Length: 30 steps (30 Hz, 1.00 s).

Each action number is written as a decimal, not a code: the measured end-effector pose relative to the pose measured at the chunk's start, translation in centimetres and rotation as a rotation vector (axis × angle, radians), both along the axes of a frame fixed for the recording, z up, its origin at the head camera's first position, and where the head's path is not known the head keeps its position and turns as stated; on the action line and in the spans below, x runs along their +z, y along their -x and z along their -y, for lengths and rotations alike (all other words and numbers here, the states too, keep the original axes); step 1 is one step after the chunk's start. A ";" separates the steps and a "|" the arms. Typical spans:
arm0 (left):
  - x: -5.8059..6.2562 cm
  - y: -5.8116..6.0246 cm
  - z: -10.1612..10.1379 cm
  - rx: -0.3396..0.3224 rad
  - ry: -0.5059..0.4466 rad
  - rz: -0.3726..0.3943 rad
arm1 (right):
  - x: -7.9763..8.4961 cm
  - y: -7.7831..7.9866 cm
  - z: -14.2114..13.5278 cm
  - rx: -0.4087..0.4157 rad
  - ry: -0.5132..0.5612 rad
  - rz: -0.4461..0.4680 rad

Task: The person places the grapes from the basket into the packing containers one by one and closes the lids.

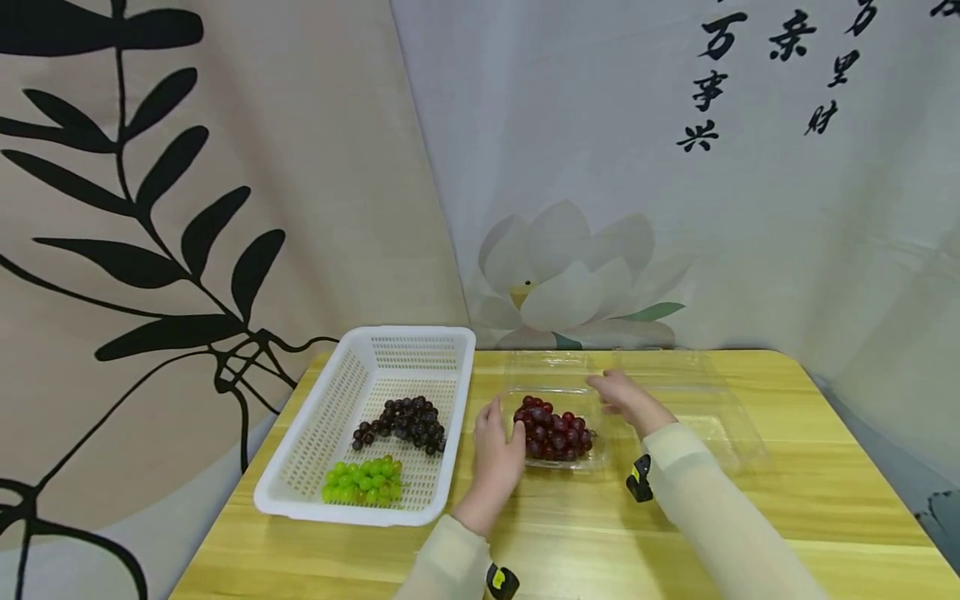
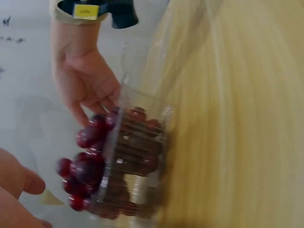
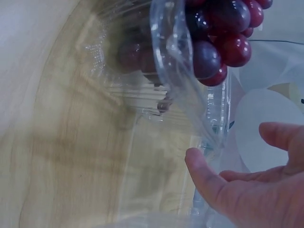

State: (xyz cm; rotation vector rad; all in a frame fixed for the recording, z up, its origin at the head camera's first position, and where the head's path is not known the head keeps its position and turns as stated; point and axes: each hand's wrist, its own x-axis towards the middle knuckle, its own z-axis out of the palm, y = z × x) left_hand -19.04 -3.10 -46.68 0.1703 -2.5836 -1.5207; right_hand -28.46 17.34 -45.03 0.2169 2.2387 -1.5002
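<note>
The left hand and the right hand are apart from each other, fingers extended rather than clamped on anything. They flank a clear plastic clamshell box holding a bunch of red grapes; the left hand is close along its left side, the right near its far right corner. Whether either touches the plastic I cannot tell. The lid is raised at the far side. The box stands on the wood-grain bench, between a white perforated basket and a second clear plastic box. In the basket lie black grapes and, nearer, green grapes.

Behind hangs a cloth backdrop printed with black leaves, a pale lotus and black brush-style Chinese characters. One column reads 万事兴, another shows 亲, a third 万里财; the top edge cuts into the writing. A yellow label on the right wrist's black device carries small marks too blurred to read.
</note>
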 end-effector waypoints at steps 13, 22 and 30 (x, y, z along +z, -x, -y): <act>-3.2 1.1 0.5 0.126 -0.302 0.088 | -0.9 1.3 0.3 -0.050 0.043 -0.001; -4.1 1.8 1.3 0.124 -0.469 0.101 | -1.2 1.3 0.3 -0.110 0.102 -0.064; -4.4 1.8 1.5 0.160 -0.476 0.083 | -0.5 1.4 -0.1 -0.127 0.155 -0.172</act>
